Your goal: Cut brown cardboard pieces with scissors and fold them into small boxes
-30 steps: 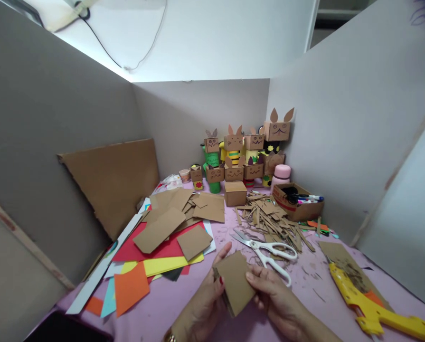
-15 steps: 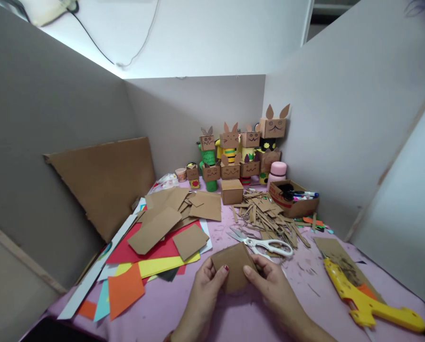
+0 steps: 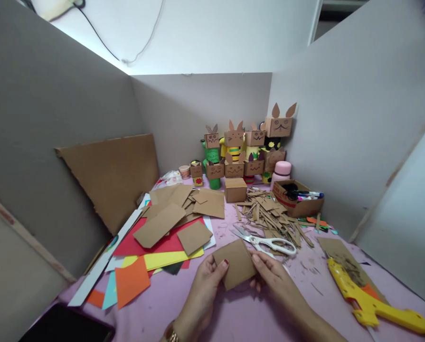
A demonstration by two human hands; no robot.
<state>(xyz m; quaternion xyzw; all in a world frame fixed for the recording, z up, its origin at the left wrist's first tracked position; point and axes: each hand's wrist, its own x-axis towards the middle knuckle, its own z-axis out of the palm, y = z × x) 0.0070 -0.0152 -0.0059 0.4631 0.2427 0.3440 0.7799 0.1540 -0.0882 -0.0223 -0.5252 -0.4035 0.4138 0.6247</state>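
Note:
A small brown cardboard square [image 3: 235,266] is held tilted above the purple cloth. My left hand [image 3: 207,285] grips its left edge, the thumb with a red nail lying on its face. On the opposite edge, my right hand [image 3: 274,275] pinches the piece, with the thumb near the corner and some fingers hidden below. Just beyond the square lie white-handled scissors [image 3: 269,243], blades pointing away to the left. To the left is a similar loose cardboard square [image 3: 194,237], resting on coloured paper.
Cardboard sheets [image 3: 158,225] and orange paper [image 3: 132,281] spread on the left. Cardboard strips [image 3: 269,213] pile behind the scissors. A yellow glue gun [image 3: 369,304] lies at right. Cardboard animal figures [image 3: 234,168] and a closed box [image 3: 235,190] stand behind. A dark phone-like slab [image 3: 68,325] sits front left.
The cardboard square has turned slightly in my hands, and my right fingers have shifted along its edge. The whole view has swung a little to the left.

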